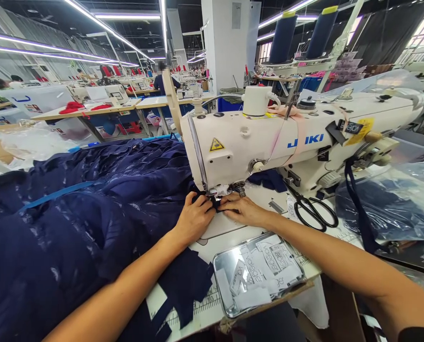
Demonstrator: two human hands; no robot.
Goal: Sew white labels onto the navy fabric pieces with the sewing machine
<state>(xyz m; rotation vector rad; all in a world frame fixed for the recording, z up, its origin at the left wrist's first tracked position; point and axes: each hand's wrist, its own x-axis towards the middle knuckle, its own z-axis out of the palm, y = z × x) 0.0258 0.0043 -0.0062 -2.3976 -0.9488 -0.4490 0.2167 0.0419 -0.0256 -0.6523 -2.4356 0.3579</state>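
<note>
My left hand [196, 216] and my right hand [244, 210] meet under the head of a white sewing machine [229, 152], on either side of its needle area. Bent fingers of the left hand press on dark navy fabric [172, 185] at the presser foot. From the other side, the right hand's fingers are pinched together on a small dark edge of the fabric. The needle and the exact stitching spot are mostly hidden by fingers and machine. Below the hands lies a clear-lidded or metal tray [229, 311] of printed white labels [274, 256].
A large navy fabric pile [72, 228] covers the left side. Black-handled scissors [313, 213] lie right of the machine bed, near a plastic-wrapped dark bundle [386, 209]. Navy scraps [187, 280] hang at the table's front edge. Thread cones [283, 38] stand above; other workers sit behind.
</note>
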